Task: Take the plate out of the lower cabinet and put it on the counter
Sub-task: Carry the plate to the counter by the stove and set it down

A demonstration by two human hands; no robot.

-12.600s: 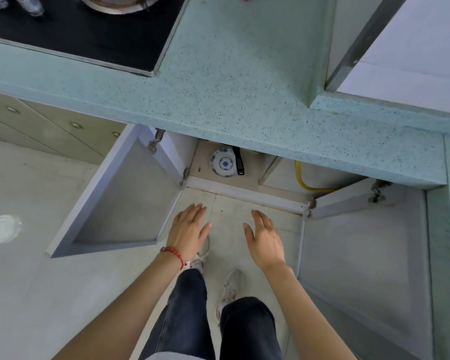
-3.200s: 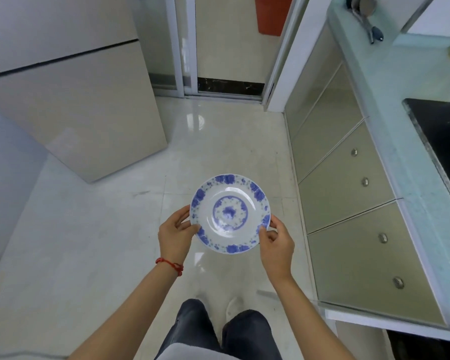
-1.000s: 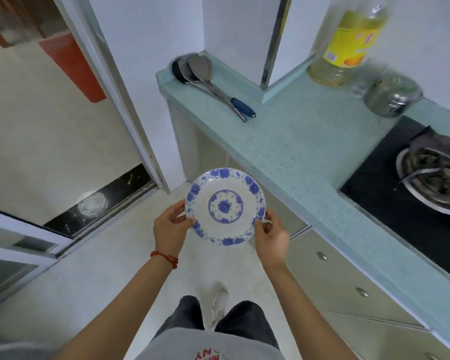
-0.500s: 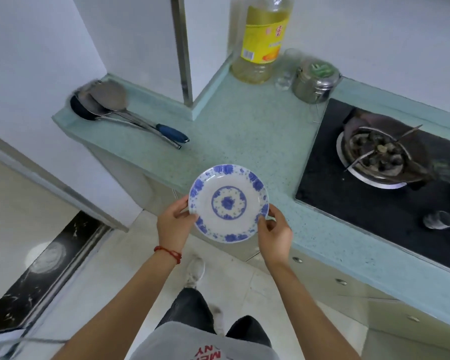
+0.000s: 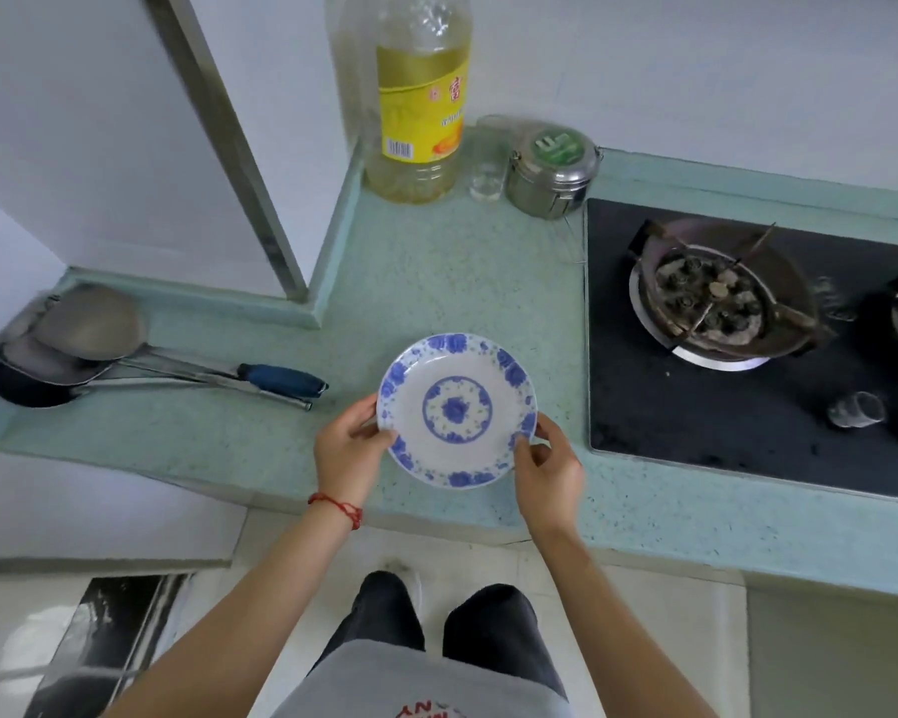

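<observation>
Pale green speckled tabletop (image 5: 436,282) fills the middle of the view, running in an L from the left ledge across to the right. Set into it on the right, the black hob (image 5: 737,406), with a grimy burner (image 5: 711,298) ringed by a metal collar. At the back stands a tall oil bottle (image 5: 418,95), yellow label facing us, and just beside it a small clear glass (image 5: 487,171), then a steel tin (image 5: 553,171) with a green lid. Over on the left ledge, ladles (image 5: 73,344) lie in a heap, bowls to the left, a blue handle (image 5: 281,379) pointing right toward the plate.

And here's the plate (image 5: 457,409), white with blue flowers around the rim and a blue ring at the centre, face up, over the front part of the tabletop between the ladles and the hob. Whether it is touching the surface, can't tell. Left hand (image 5: 351,445) has its fingers (image 5: 369,432) pinched on the left rim, thumb on top. Right hand (image 5: 548,469) grips the lower right rim the same way. Red string (image 5: 335,506) on the left wrist. Below, dark trousers and the pale floor (image 5: 644,614)
</observation>
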